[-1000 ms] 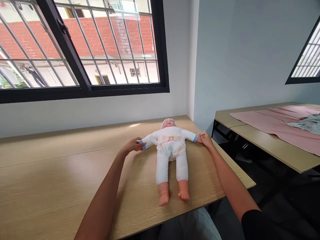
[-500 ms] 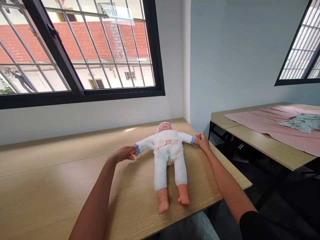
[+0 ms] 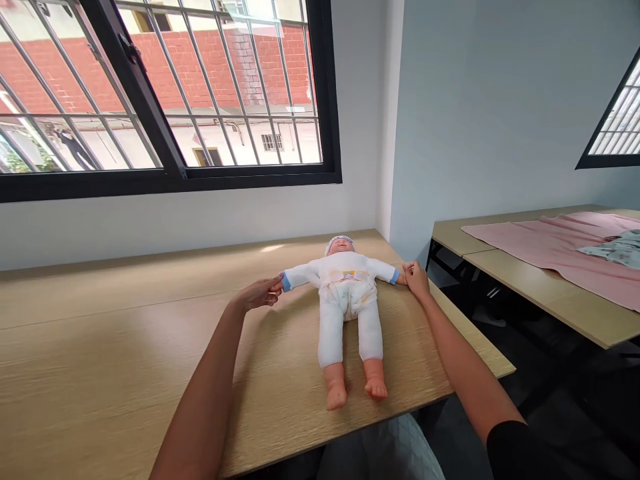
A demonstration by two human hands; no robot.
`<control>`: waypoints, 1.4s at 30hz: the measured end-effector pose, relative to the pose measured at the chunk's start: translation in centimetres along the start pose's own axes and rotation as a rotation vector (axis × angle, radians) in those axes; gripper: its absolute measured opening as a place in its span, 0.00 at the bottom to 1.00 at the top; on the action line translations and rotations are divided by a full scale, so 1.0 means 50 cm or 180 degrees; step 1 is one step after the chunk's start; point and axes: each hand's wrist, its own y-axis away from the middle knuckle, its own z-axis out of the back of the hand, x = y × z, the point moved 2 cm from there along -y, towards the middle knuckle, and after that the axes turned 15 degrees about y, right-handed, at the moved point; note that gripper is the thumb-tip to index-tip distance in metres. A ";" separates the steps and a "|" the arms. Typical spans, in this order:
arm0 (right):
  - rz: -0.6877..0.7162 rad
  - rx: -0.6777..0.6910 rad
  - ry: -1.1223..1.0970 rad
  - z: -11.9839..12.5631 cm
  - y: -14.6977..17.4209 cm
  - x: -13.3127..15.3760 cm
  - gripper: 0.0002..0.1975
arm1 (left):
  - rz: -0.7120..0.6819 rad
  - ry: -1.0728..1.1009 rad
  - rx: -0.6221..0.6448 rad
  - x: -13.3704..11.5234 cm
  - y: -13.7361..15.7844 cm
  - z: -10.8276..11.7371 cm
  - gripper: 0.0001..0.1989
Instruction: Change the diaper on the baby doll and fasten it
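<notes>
A baby doll [image 3: 344,267] lies on its back on the wooden table [image 3: 165,373], head toward the wall and feet toward me. It has a white body with blue cuffs, a patterned headband and a diaper [image 3: 349,295] around its hips. Both its arms are stretched out sideways. My left hand [image 3: 260,293] is closed around the doll's hand at the left cuff. At the opposite side, my right hand [image 3: 416,277] pinches the doll's other hand just past the blue cuff. My fingers partly hide both of the doll's hands.
A barred window [image 3: 240,93] with a dark frame is above the table, in the white wall. To the right stands another table [image 3: 540,287] bearing a pink cloth [image 3: 545,243] and a pale patterned cloth [image 3: 617,250]. A gap separates the two tables.
My view has shifted a little to the left, so everything appears further right. Both hands stay at the doll's hands, and its arms remain spread.
</notes>
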 end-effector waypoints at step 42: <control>0.0199 -0.0822 -0.0261 0.058 0.025 0.081 0.11 | -0.0051 -0.0990 -0.1090 -0.074 0.080 0.006 0.18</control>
